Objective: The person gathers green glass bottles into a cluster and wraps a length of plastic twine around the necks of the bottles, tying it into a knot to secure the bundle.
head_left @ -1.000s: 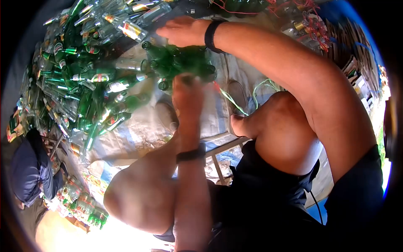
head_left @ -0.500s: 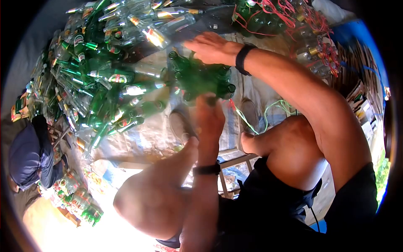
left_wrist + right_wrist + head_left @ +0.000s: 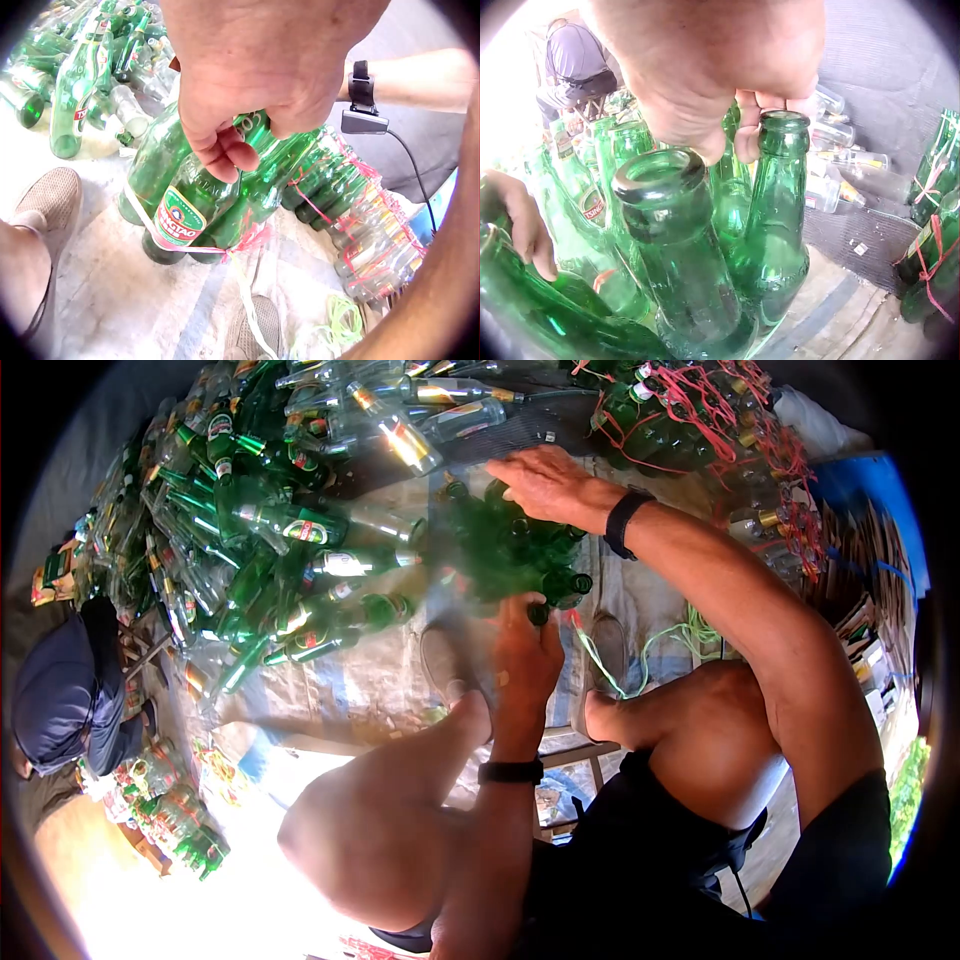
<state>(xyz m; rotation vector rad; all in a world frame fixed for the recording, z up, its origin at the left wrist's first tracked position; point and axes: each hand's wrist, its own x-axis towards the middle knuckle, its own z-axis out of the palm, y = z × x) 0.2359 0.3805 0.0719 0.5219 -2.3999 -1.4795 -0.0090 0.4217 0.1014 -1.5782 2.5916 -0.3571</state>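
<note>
Green glass bottles stand together as a bundle (image 3: 490, 550), with a pink and pale string low around them in the left wrist view. The left hand (image 3: 528, 660) is at the bundle's near side, its fingers curled round a bottle neck beside a bottle with a red and green label (image 3: 180, 217). On the far side, the right hand (image 3: 555, 485) reaches over the bottles. In the right wrist view, its thumb and fingertips (image 3: 746, 142) pinch a green neck (image 3: 731, 124) behind two open bottle mouths. Blur partly hides the bundle in the head view.
Loose green and clear bottles (image 3: 290, 520) pile up at the left. Bundles tied with red string (image 3: 680, 420) stand at the far right. Pale green string (image 3: 690, 635) lies near the right shoe (image 3: 608, 645). Another person (image 3: 65, 690) sits at the left.
The head view has shifted, so the scene appears farther right and lower. Both hands remain at the bundle, where the near bottle necks show more distinctly.
</note>
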